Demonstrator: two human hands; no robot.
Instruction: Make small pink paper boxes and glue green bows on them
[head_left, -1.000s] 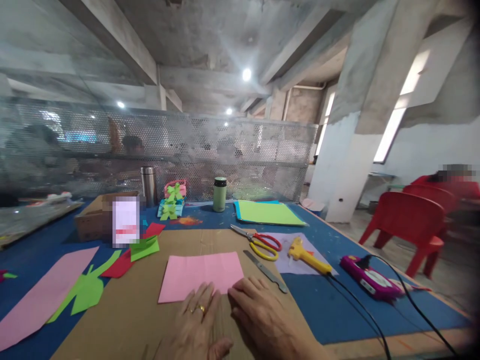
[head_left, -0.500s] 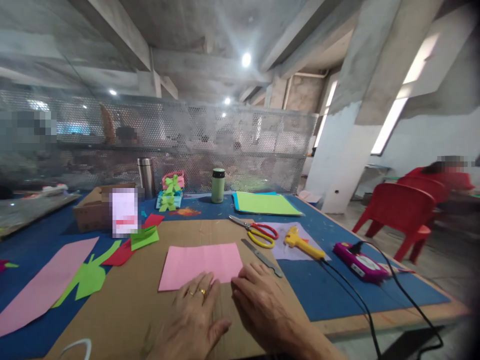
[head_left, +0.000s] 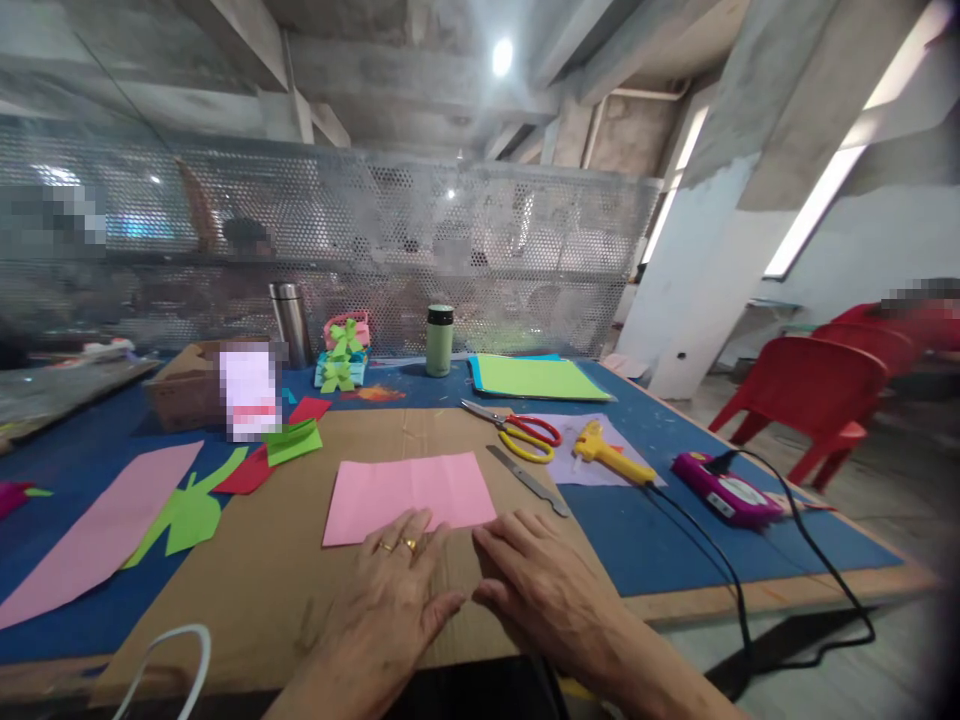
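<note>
Two bare hands, palms down, at the near edge of the pink sheet (head_left: 409,490), which lies flat on the cardboard (head_left: 262,580) in front of you. Step in hand, as I judge it: steadying or smoothing the sheet. Next move, likewise a judgement, calls for light, even pressure — or, to lift it, a fingertip worked under the edge without buckling the paper.

Your left hand (head_left: 394,590) overlaps the near edge: fingers forward and slightly spread, two rings showing, thumb out toward the right. Your right hand (head_left: 544,575) rests by the near right corner, fingers close together and gently bent, thumb lower and apart; whether its tips touch the paper, I cannot tell. Both forearms angle in from below, converging on the sheet.

Grip: neither hand pinches anything I can see — both loosely spread, undersides hidden. Beyond your right fingers lies the knife (head_left: 527,480), then the scissors (head_left: 510,421), clear of the sheet.
</note>
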